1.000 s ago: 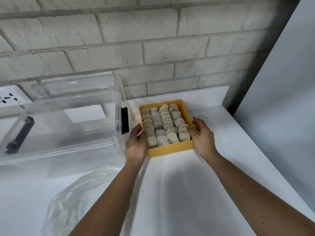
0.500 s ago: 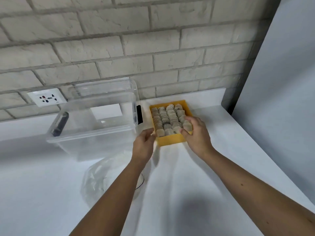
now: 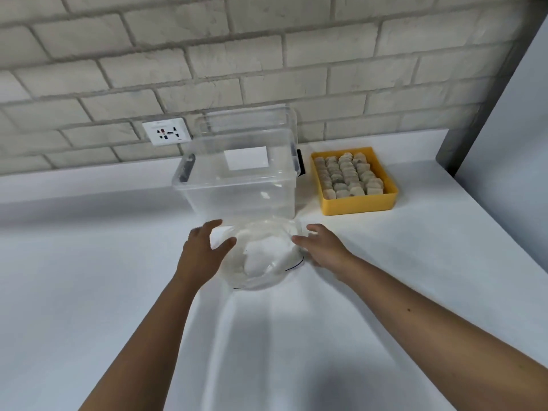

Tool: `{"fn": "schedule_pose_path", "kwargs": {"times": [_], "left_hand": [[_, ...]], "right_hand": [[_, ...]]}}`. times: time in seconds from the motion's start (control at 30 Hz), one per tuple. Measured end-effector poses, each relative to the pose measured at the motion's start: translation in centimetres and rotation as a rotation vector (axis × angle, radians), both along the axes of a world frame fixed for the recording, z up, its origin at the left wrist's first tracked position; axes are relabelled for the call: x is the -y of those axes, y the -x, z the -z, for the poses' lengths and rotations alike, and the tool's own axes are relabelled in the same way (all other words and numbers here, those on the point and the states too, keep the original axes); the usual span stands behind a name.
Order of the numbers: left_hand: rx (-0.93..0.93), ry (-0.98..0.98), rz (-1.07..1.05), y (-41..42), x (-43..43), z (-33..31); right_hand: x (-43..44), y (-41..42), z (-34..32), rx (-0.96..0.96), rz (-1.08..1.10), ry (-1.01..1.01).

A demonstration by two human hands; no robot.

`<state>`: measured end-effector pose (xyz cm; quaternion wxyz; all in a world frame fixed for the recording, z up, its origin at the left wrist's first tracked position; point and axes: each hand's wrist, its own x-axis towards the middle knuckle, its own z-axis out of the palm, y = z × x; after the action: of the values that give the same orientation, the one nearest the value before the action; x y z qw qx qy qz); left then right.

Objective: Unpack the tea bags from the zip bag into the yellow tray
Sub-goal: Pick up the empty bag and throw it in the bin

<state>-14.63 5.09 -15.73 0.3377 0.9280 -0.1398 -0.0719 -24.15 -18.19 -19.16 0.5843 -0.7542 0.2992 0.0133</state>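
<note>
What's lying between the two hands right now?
The crumpled clear zip bag lies on the white counter between the left hand and the right hand, shown in the head view.

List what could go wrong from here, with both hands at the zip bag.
1. The tray looks full of tea bags; extras might spill onto the counter.
2. The zip bag is clear and crumpled; anything left inside is hard to see and might be missed.
3. The left hand and right hand are open beside the limp bag; a loose grip could let it slip.
</note>
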Motion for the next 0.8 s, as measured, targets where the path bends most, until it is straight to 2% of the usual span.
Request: {"fn": "schedule_pose_path", "kwargs": {"times": [0.03, 0.13, 0.27, 0.33, 0.47, 0.57, 0.63, 0.7, 0.8], "left_hand": [[-0.100, 0.016, -0.037, -0.2, -0.4, 0.8], [-0.388, 0.245, -0.137, -0.1, -1.0, 2.5], [-0.448, 0.390, -0.192, -0.2, -1.0, 2.5], [-0.580, 0.491, -0.218, -0.4, -1.2, 2.3], [-0.984, 0.654, -0.146, -1.4, -2.2, 2.1], [-1.181, 0.823, -0.063, -1.8, -2.5, 1.7], [-1.199, 0.863, 0.051, -1.9, -2.5, 1.3], [-1.080, 0.857, 0.059, -2.2, -2.5, 1.2], [-0.612, 0.648, -0.026, -3.3, -2.9, 1.2]], "right_hand": [[-0.6, -0.4, 0.4, -0.034, 0.025, -0.032], [-2.1, -0.8, 0.3, -0.039, 0.109, -0.150], [-3.0, -1.2, 0.0, 0.015, 0.285, -0.533], [-3.3, -0.9, -0.2, 0.059, 0.333, -0.697], [-3.7, -0.2, -1.0, 0.104, 0.234, -0.756], [-4.0, 0.1, -1.1, 0.126, 0.208, -0.758], [-4.5, 0.3, -1.4, 0.149, 0.194, -0.717], [-5.1, 0.5, -1.8, 0.192, 0.222, -0.627], [-5.6, 1.2, -2.5, 0.254, 0.374, -0.330]]}}
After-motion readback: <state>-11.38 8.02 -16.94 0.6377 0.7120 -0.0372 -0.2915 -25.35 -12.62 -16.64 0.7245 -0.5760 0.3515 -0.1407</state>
